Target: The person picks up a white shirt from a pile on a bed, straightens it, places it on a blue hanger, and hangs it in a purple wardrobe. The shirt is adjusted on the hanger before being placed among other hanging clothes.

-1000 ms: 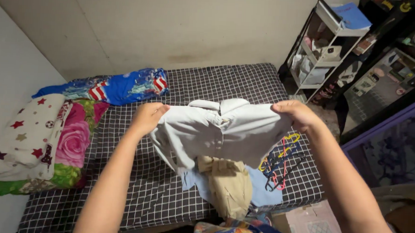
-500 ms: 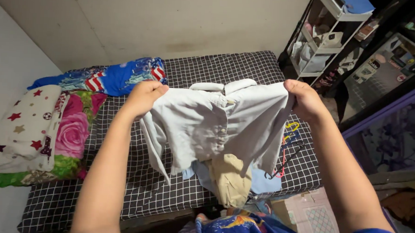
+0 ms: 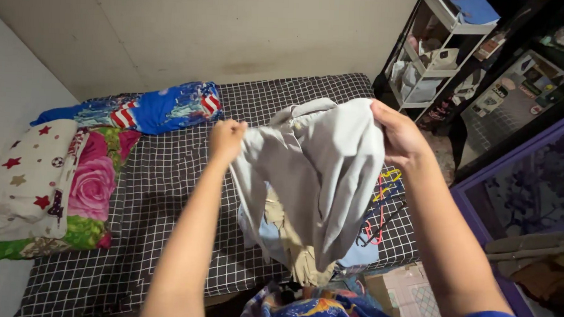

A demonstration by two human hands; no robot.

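I hold a pale grey shirt (image 3: 322,173) up over a bed covered in a black-and-white checked sheet (image 3: 166,191). My left hand (image 3: 227,140) pinches its left edge, and my right hand (image 3: 398,135) grips the right shoulder beside the collar. The shirt hangs folded lengthwise between my hands, its hem draping down. Under it on the bed lie a tan garment (image 3: 300,257) and a light blue garment (image 3: 357,254).
Coloured clothes hangers (image 3: 381,210) lie on the bed's right side. Pillows sit at the left: a floral one (image 3: 93,188), a starred white one (image 3: 24,179), and a blue patterned bolster (image 3: 164,106). A white shelf rack (image 3: 435,54) stands at the back right.
My hands have come closer together, bringing the shirt's two sides toward each other so it now hangs narrower and longer. My left hand moved right.
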